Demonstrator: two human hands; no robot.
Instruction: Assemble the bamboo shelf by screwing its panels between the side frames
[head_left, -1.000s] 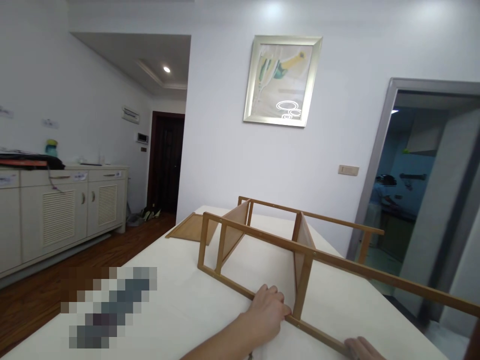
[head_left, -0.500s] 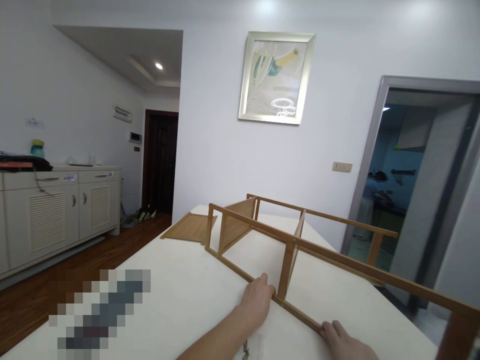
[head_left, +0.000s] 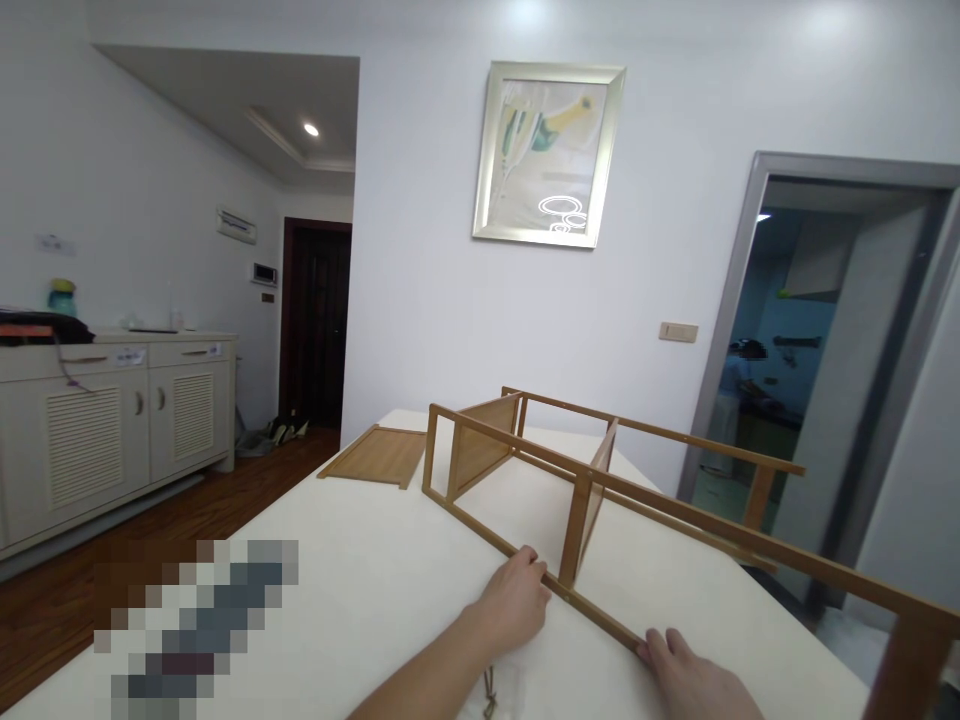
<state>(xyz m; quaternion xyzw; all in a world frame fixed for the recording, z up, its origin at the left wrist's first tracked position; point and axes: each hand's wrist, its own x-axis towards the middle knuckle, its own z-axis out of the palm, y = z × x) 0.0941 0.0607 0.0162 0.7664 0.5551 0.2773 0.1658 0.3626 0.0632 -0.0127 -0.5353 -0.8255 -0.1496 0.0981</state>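
Observation:
A wooden shelf frame (head_left: 585,475) lies on its side across the white table (head_left: 330,580), with two shelf boards standing upright between its rails. My left hand (head_left: 517,595) is closed round the near lower rail, just left of a crosspiece. Farther right on that same rail, my right hand (head_left: 690,670) grips it with thumb and fingers. Beyond the frame's left end, a loose wooden shelf board (head_left: 375,455) lies flat on the table. A small clear bag with a drawstring (head_left: 490,690) lies under my left forearm, partly cut off.
A pixelated dark patch (head_left: 217,620) covers something at the table's left. Along the left wall stands a white cabinet (head_left: 187,400). Through the doorway (head_left: 787,350) at the right, a person (head_left: 735,385) stands in another room. A framed picture (head_left: 551,155) hangs on the wall.
The frame has shifted slightly to the right, away from the loose board, with both hands still on its rail. The whole view has also turned a little.

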